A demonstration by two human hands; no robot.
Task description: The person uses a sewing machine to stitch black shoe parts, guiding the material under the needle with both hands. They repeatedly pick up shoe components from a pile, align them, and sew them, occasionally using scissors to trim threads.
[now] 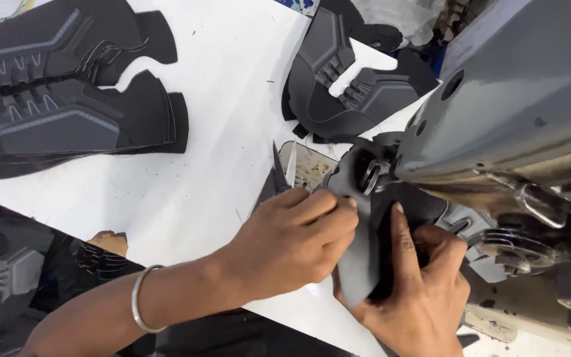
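Observation:
A black shoe upper piece (pixel 358 258) lies bent under the head of a grey sewing machine (pixel 517 99). My left hand (pixel 292 241), with a metal bangle on its wrist, pinches the piece's left edge just beside the needle area (pixel 369 175). My right hand (pixel 418 291) grips the lower right part of the same piece, its forefinger stretched up toward the needle. The part of the piece under my palms is hidden.
A stack of black and grey shoe uppers (pixel 61 86) lies at the far left of the white table (pixel 213 152). Another stack of uppers (pixel 351 73) sits behind the machine. Small scissors (pixel 279 173) rest by my left hand. More uppers (pixel 14 271) lie below the table edge.

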